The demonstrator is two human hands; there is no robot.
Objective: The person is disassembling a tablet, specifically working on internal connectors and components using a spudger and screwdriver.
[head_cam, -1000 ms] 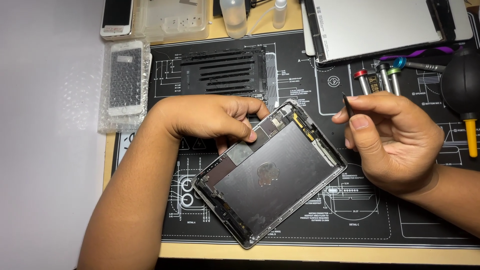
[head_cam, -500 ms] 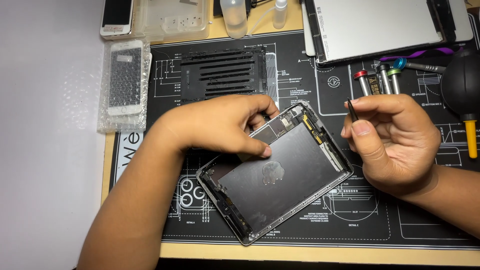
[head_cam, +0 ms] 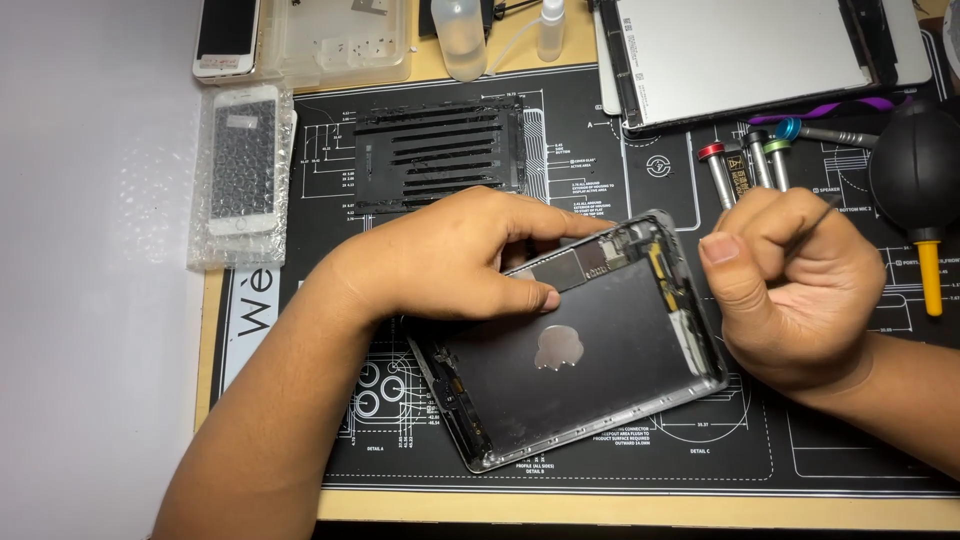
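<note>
**Opened tablet steadied while a thin tool closes in**

Since the earlier frame, the right hand has curled tighter and come in over the tablet's right edge. Left to right: a bubble-wrapped phone (head_cam: 243, 170) lies at the mat's (head_cam: 600, 470) left side; the left hand (head_cam: 450, 255) rests flat on the open tablet shell (head_cam: 580, 350), fingers spread, thumb pressing the circuit board, gripping nothing. The right hand (head_cam: 790, 285) is fisted around a thin dark tool (head_cam: 822, 210). Working well here probably means firm downward pressure and small, shallow tool movements.

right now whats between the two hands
In the head view, the top end of the opened tablet shell lies between the left hand and right hand, with exposed board parts.
</note>
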